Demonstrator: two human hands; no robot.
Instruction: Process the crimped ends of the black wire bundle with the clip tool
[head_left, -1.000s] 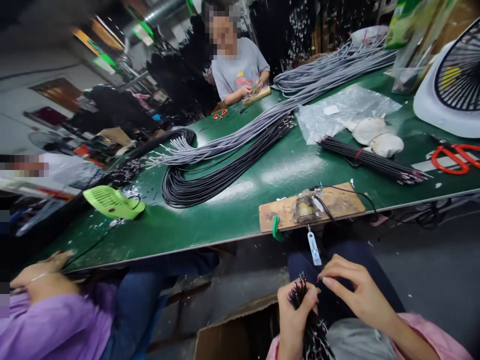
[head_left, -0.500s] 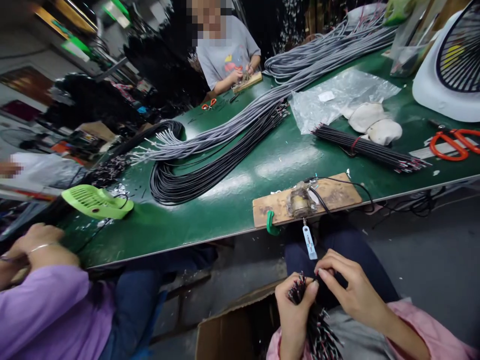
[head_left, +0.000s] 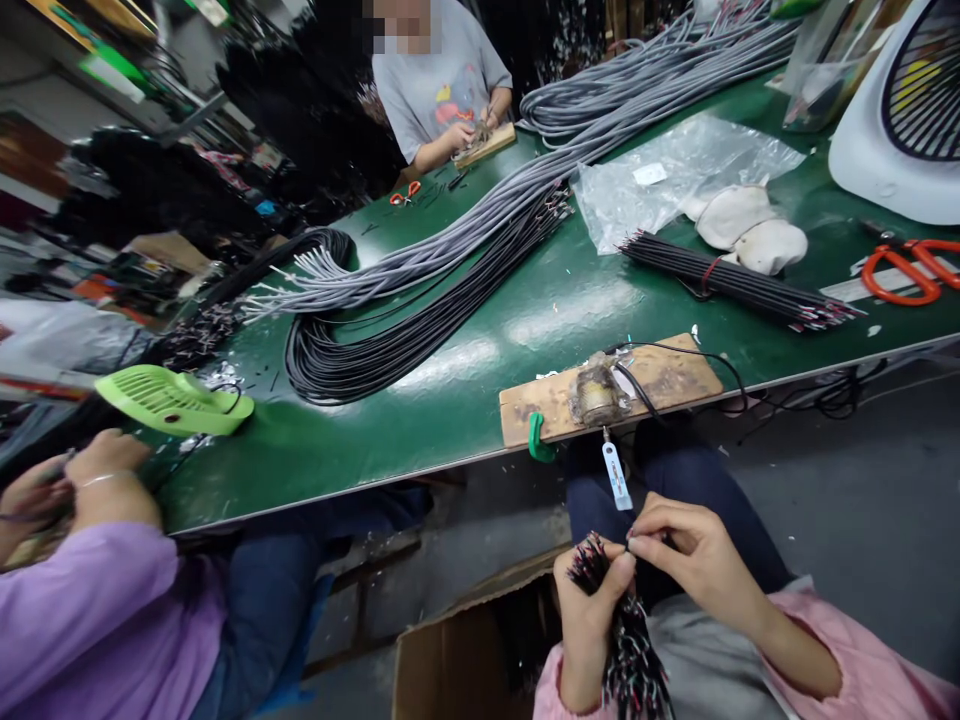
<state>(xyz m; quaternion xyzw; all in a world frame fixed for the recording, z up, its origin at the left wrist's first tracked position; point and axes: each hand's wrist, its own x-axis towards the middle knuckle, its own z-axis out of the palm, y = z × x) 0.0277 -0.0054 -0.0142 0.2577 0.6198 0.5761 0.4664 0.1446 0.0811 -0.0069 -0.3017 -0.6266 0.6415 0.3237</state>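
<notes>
Leftmost, a co-worker in a purple sleeve [head_left: 112,620] works at the edge of the green table [head_left: 450,400], hands close together near a green fan [head_left: 169,400]. Coils of black cable [head_left: 360,355] and grey cable [head_left: 480,235] lie across the table's middle. At its near edge sits a wooden board [head_left: 660,385] carrying a small metal fixture [head_left: 596,393], with a blue-and-white tag [head_left: 616,475] hanging below. Further right lie a tied bunch of short black wires [head_left: 739,285] and orange scissors [head_left: 904,270].

Below the table edge, the left hand [head_left: 592,610] is closed round a bundle of short wires [head_left: 626,660], gripping it upright above the lap, beside an open cardboard box [head_left: 457,660]. The stripped ends [head_left: 589,560] fan out above the fist. The right hand [head_left: 694,560] has its thumb and forefinger pinched together at the top of the bundle, apparently on a single wire; the other fingers are loosely curled.

Compared with a second ago, both hands sit slightly higher and closer to the hanging tag, and the right-hand fingertips have closed in from beside the bundle onto its tips. Judged from this, one wire is being singled out from the bundle.
</notes>
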